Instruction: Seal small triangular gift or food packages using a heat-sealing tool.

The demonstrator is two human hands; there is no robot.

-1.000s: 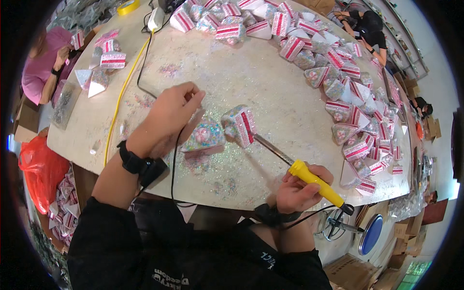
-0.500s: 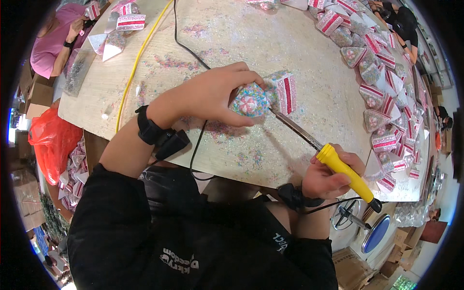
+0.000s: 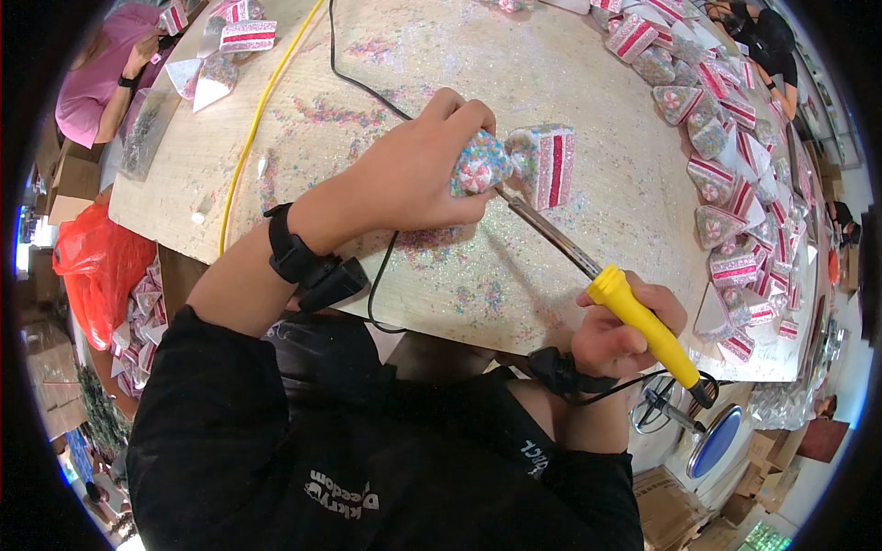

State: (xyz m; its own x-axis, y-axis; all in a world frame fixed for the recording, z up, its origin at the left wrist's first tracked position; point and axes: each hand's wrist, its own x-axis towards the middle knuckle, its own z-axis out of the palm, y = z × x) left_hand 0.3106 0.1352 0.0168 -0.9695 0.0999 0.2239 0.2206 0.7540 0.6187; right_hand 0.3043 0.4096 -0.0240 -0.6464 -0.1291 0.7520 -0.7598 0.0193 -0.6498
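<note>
My left hand [image 3: 404, 184] is closed around a cake-slice ornament [image 3: 481, 165]. Multicoloured sprinkles coat its visible face, with a pink-and-white swirl candy on it. In my right hand [image 3: 606, 343] is a soldering iron [image 3: 643, 323] with a yellow handle. Its metal tip points up and left and meets the lower right edge of the held ornament; whether it touches is too small to tell. Just right of that lies a second cake slice [image 3: 555, 170], white and glittery with a red stripe. My fingers hide part of the held ornament.
Many cake slices [image 3: 712, 179] are heaped along the table's right side, and a few [image 3: 248, 37] lie at the far left. A yellow cable [image 3: 260, 115] and a black cord [image 3: 354, 83] cross the table [image 3: 597, 248]. A person [image 3: 110, 73] sits at the far left.
My left hand has tilted the ornament and shifted slightly up and right. The iron's tip has moved a little left and up, to the ornament's lower edge. The second slice sits slightly farther right.
</note>
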